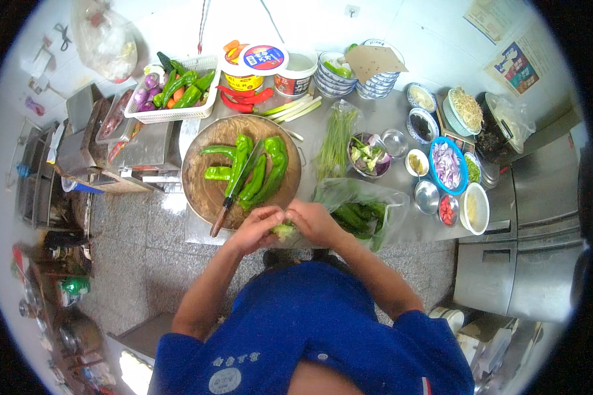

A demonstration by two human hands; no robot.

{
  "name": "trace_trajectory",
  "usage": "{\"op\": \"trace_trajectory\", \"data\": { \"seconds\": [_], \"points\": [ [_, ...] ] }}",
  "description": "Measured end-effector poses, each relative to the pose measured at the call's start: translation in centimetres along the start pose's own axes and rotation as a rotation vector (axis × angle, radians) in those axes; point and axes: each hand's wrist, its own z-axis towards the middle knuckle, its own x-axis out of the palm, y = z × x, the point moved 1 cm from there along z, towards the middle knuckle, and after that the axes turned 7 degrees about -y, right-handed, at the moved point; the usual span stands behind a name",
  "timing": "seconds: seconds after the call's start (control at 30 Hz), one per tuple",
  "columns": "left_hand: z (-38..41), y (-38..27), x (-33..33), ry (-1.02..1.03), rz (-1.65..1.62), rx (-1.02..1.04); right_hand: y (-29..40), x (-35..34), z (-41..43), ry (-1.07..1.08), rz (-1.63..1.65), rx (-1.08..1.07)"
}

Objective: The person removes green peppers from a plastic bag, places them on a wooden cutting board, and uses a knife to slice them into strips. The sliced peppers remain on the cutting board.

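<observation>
My left hand (pixel 258 228) and my right hand (pixel 312 222) meet at the table's front edge, both on a pale green vegetable piece (pixel 283 230), probably part of a green pepper; the fingers hide much of it. Just beyond my left hand lies a round wooden chopping board (pixel 197 173) with several long green peppers (pixel 275 163). A knife (pixel 242 173) rests across the peppers, its wooden handle toward me. Beside my right hand, an open clear plastic bag (pixel 395 200) holds more green peppers (pixel 356 217).
A white basket (pixel 178 116) of vegetables stands back left, near red chillies (pixel 244 98) and plastic tubs (pixel 296 81). Stacked bowls (pixel 335 81) are behind. Green stalks (pixel 337 138), a bowl of trimmings (pixel 369 155) and a blue basket of sliced onion (pixel 447 165) are to the right.
</observation>
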Motion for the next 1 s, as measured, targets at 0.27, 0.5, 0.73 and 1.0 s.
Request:
{"op": "trace_trajectory", "data": {
  "seconds": [0.27, 0.5, 0.73, 1.0],
  "points": [
    [2.1, 3.0, 2.5, 0.008, -0.19, -0.068, -0.7, -0.8, -2.4, -0.207, 0.013, -0.069],
    [5.4, 4.8, 8.3, 0.179, -0.167, -0.138, -1.9, -6.3, -8.3, -0.343, 0.02, 0.062],
    [12.5, 4.0, 20.4, 0.149, -0.203, -0.212, -4.6, -17.6, -16.6, -0.781, 0.099, 0.109],
    [34.2, 15.4, 50.4, 0.263, 0.0, -0.264, -17.2, -30.2, -38.3, -1.298, 0.167, 0.75]
  ]
}}
